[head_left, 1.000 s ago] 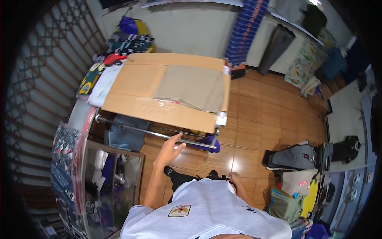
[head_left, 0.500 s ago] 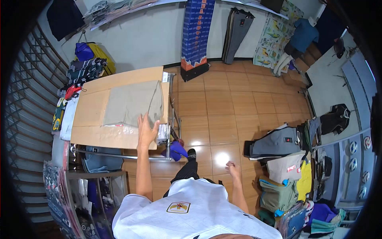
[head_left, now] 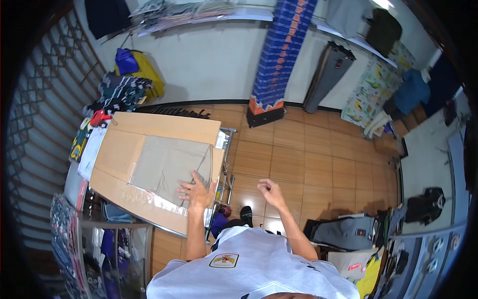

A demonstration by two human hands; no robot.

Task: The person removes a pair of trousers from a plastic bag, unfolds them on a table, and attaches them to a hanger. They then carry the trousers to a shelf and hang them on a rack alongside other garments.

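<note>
A folded khaki garment [head_left: 169, 167], which looks like trousers, lies flat on a cardboard sheet [head_left: 110, 159] on top of a metal-framed table. Clear plastic [head_left: 162, 202] shows along its near edge. My left hand [head_left: 200, 193] is open, fingers spread, over the garment's near right corner and seems to rest on it. Over the floor to the right of the table, my right hand [head_left: 271, 193] hangs in the air with fingers loosely bent and apart, holding nothing.
The table's metal frame [head_left: 230, 169] stands beside the tiled floor [head_left: 298, 159]. A blue printed pillar [head_left: 279, 65] rises at the back. Grey trousers [head_left: 343, 231] are stacked at the right, and a glass case [head_left: 112, 254] of packed clothes stands at the lower left.
The view has shifted, so the table appears lower and more tilted. My right hand has risen and come forward, nearer the table. My left hand stays at the garment's near right corner, fingers spread wider.
</note>
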